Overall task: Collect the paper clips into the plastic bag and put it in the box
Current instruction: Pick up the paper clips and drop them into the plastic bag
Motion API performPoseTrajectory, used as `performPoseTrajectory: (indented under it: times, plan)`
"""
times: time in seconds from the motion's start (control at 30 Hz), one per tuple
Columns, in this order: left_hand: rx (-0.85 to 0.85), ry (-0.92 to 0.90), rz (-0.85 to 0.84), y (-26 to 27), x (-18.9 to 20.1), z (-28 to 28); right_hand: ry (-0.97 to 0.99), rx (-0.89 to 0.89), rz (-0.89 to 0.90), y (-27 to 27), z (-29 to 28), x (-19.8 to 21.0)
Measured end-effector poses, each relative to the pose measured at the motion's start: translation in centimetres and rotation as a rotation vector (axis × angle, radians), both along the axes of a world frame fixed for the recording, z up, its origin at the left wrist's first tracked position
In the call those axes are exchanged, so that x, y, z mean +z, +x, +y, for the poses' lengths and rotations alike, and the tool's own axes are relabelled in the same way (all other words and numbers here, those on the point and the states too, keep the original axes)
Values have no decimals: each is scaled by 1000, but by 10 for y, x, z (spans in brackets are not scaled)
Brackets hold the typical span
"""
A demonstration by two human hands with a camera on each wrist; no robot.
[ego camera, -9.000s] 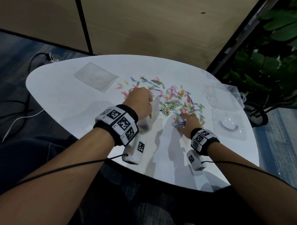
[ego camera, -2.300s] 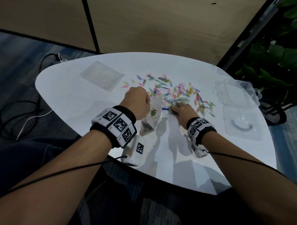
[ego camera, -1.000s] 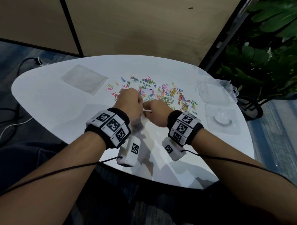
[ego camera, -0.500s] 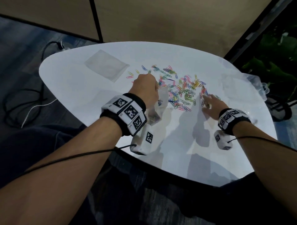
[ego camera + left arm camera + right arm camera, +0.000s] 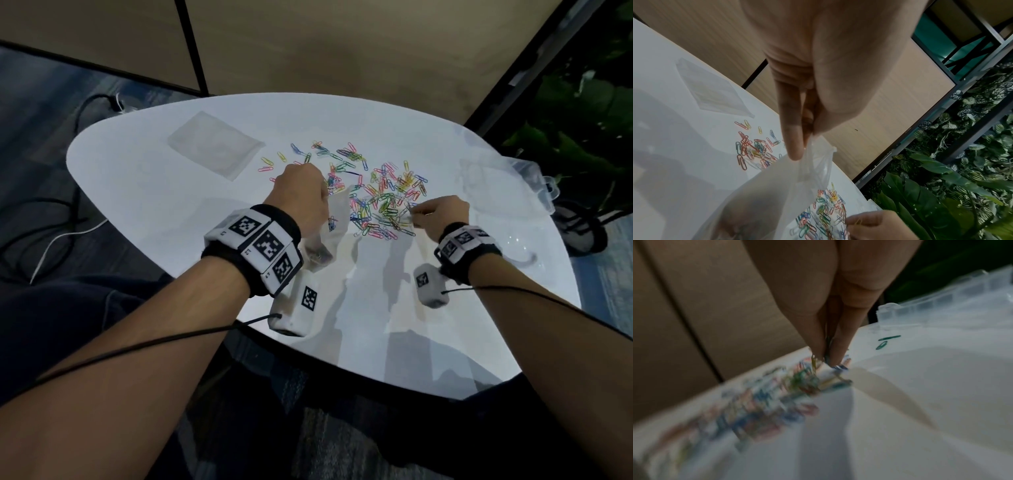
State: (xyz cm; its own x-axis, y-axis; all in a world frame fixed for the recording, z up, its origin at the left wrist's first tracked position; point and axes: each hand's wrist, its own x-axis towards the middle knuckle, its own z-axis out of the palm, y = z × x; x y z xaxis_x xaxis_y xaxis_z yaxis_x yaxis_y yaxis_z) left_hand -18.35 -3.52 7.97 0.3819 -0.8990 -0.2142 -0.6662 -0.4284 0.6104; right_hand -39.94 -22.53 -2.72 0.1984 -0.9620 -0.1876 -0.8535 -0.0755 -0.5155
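Note:
Coloured paper clips (image 5: 383, 202) lie scattered across the middle of the white table (image 5: 171, 212). My left hand (image 5: 301, 198) pinches the rim of a clear plastic bag (image 5: 334, 222) and holds it hanging open; a few clips sit in its bottom. In the left wrist view the bag (image 5: 777, 194) hangs from my finger and thumb. My right hand (image 5: 442, 212) is at the right edge of the pile, fingertips pinched on a few paper clips (image 5: 818, 360). The clear plastic box (image 5: 496, 192) lies open at the right.
A flat spare plastic bag (image 5: 215, 144) lies at the table's far left. Cables run on the floor to the left. Plants (image 5: 582, 137) stand beyond the table's right edge. A wooden wall panel is behind the table.
My right hand left the bag's mouth, went right to the pile, and now pinches clips there. My left hand keeps holding the bag in place.

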Motion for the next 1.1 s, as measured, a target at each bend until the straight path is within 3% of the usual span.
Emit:
performPoseTrajectory:
  times: [0.1,0.17,0.27,0.4,0.6,0.77,1.1]
  plan:
    - [-9,-2,15,-3,1,-2,225,-125,-446,5,3,28]
    - [-17,3,19,-5,1,-4,383,-81,-735,16,17,52]
    - [-11,4,21,-8,1,-5,613,89,-882,32,44,84]
    - [-20,-8,4,-14,5,-3,737,205,-807,49,77,91]
    - [-38,-41,2,-20,2,-3,694,110,-666,69,100,77]
    - [-61,-80,32,-22,-4,-1,421,198,-368,82,103,67]
    - [-54,-65,55,-19,-5,1,94,382,-85,93,113,69]
